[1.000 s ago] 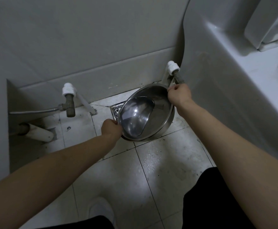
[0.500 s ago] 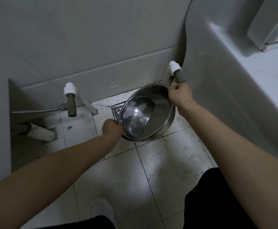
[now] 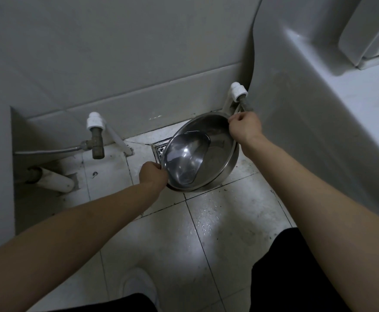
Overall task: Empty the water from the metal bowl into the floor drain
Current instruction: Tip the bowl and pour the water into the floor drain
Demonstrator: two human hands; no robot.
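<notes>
A: While it is tipped like this, where is the metal bowl point(image 3: 215, 154) located?

B: Item one: metal bowl, round, shallow, polished steel, rolled rim. Held over the floor drain point(image 3: 160, 150), hiding most of the grate; low side to the left.

A: Contents?

B: Water point(image 3: 184, 161), pooled against the lowered left wall, glinting.

A: Grips?

B: Left hand point(image 3: 152, 175): fingers curled round the low rim. Right hand point(image 3: 244, 129): fingers curled round the raised far rim, just below a white pipe fitting point(image 3: 238, 91).

A: Surroundings?

B: Pale floor tiles point(image 3: 229, 233), dark grout, speckled with dirt. Brass valve point(image 3: 96, 140) to the left, near the wall.
</notes>
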